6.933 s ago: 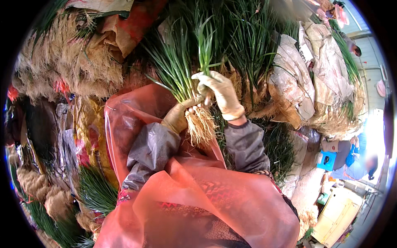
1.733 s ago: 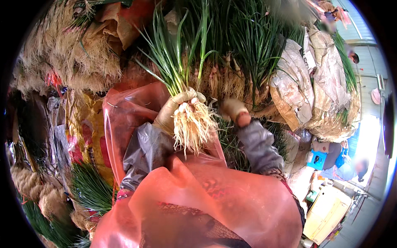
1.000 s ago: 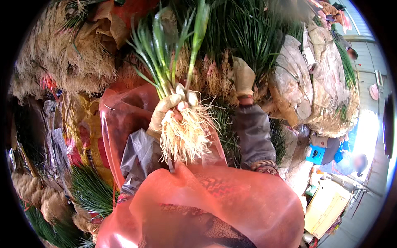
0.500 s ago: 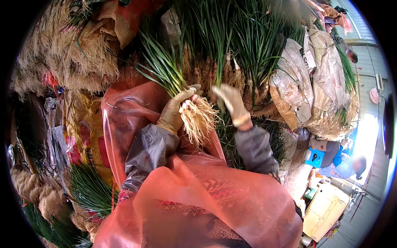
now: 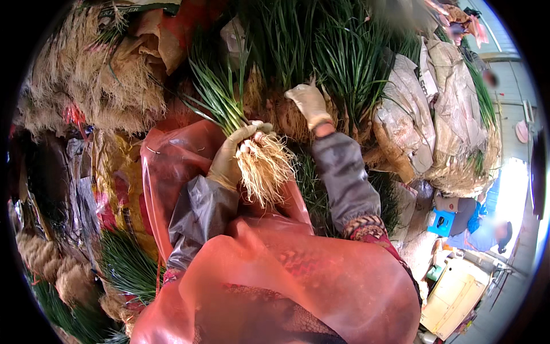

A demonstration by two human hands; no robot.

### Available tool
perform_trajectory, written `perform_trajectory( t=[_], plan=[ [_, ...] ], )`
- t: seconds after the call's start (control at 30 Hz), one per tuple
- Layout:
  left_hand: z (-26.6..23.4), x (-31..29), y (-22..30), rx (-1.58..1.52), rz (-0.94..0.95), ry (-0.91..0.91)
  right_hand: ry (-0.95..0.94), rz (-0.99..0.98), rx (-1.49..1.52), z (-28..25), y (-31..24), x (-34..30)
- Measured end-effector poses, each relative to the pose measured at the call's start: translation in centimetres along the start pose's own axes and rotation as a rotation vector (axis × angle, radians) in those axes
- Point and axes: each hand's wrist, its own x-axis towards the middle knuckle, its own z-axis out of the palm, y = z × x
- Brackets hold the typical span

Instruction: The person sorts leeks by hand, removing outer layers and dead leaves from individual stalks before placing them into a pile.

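Note:
My left hand, in a pale glove, is wrapped round a bunch of spring onions in front of me. The green leaves point up and away to the left. Small whitish bulbs and a thick tuft of pale roots hang out on the right side of the fist. My right hand, gloved too, reaches to the stacked spring onions beyond, at the level of their stem bases. Its fingers are bent together; anything pinched in them is hidden. A translucent red apron covers my lap.
More spring onions lie at the lower left. Root-end bundles are piled at the far left, beside a yellow sack. Whitish sacks wrap bundles on the right. Farther right are a blue stool, a seated person and a cream box.
My right hand has moved away from beside the held bunch, up to the stacked spring onions. My left hand, with the bunch, has shifted slightly left.

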Motion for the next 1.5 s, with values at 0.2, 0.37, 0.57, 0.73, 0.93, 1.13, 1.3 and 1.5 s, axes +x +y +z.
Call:
perform_trajectory(
  t=[0.2, 0.37, 0.57, 0.73, 0.93, 1.13, 1.3, 1.5],
  plan=[
    [-3.7, 1.9, -1.4, -0.062, -0.200, -0.187, -0.088, -0.457, 0.136, 3.4, 0.2, -9.2],
    [-2.1, 0.9, -1.4, -0.011, -0.123, -0.052, 0.209, -0.190, 0.197, 3.9, -1.9, -10.1],
    [-0.8, -0.4, -0.3, -0.135, -0.137, -0.270, 0.381, -0.067, -0.610, 3.3, -2.4, -2.7],
    [0.6, -1.4, 0.3, -0.086, -0.126, -0.078, 0.140, -0.061, 0.601, 0.7, 1.4, -1.8],
    [-1.0, -0.1, -1.7, -0.043, -0.146, -0.075, -0.302, 0.146, 0.777, 2.5, -4.1, -9.6],
    [-0.9, -0.2, -1.1, -0.064, -0.181, -0.101, 0.346, -0.461, -0.108, 3.8, -4.3, -9.1],
    [-1.7, -1.0, -0.5, -0.251, -0.041, -0.481, 0.031, -0.029, 0.762, 1.9, 1.8, -7.4],
    [-1.7, -0.6, -1.5, -0.127, -0.136, -0.201, 0.061, -0.126, -0.679, 2.9, 1.0, -9.6]
  ],
)
